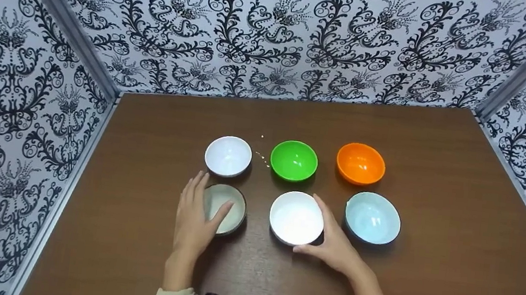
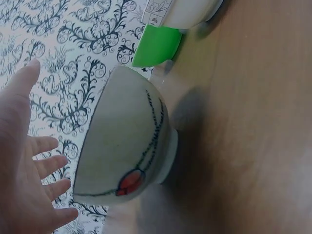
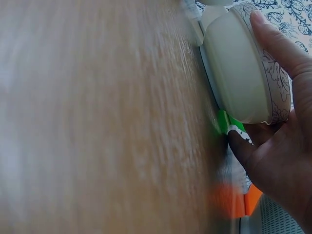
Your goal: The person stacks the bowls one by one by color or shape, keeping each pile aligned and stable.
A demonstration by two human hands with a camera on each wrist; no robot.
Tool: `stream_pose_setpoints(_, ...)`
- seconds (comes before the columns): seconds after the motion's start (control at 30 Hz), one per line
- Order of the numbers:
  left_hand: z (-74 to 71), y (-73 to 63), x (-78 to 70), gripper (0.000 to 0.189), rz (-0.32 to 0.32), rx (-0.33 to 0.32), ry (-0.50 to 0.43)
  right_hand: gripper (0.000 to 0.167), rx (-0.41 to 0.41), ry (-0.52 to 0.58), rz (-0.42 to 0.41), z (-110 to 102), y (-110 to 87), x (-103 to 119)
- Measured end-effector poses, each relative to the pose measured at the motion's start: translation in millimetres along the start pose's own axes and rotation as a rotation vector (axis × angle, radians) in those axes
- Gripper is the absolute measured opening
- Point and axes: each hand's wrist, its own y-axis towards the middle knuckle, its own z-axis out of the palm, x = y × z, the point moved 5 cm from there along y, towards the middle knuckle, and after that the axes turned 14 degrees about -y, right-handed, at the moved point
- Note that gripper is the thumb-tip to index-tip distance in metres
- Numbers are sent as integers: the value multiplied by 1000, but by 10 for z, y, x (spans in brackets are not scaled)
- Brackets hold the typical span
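My left hand (image 1: 195, 219) hovers at the left side of a pale grey-green bowl (image 1: 229, 208), its fingers extended and the thumb over the bowl's opening. In the left wrist view this bowl (image 2: 122, 141) shows a red bud on a dark stem, and a gap separates it from my fingers (image 2: 51, 165). My right hand (image 1: 336, 242) grips a white bowl (image 1: 295, 218) from its right side, thumb at the near rim and fingers along the far right. A leafy line pattern bands this bowl (image 3: 243, 68) in the right wrist view.
Behind stand a smaller white bowl (image 1: 228, 156), a green bowl (image 1: 294, 161) and an orange bowl (image 1: 360, 163). Right of my right hand is a light blue bowl (image 1: 372, 218). Small pale specks (image 1: 262, 157) lie on the brown table (image 1: 425, 285). Patterned walls (image 1: 280, 35) enclose the table's back and sides.
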Motion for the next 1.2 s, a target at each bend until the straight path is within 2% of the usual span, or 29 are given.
stream_pose_setpoints(0.23, -6, -113, 116, 80, -64, -30, -93, 121, 2, 16, 12, 7, -10, 21)
stream_pose_setpoints(0.53, -32, -214, 156, 75, -131, -81, -238, 122, -7, 14, 5, -8, 13, 30)
stream_pose_setpoints(0.7, -22, -276, 205, 72, -217, -114, -390, 122, -13, 23, 9, -6, 18, 20)
stream_pose_setpoints(0.97, 9, -331, 260, 61, -326, -156, -691, 121, -14, 40, 0, 3, 36, 27)
stream_pose_setpoints(1.2, 45, -418, 301, 59, -416, -157, -823, 121, -9, 46, 7, 3, 5, 26)
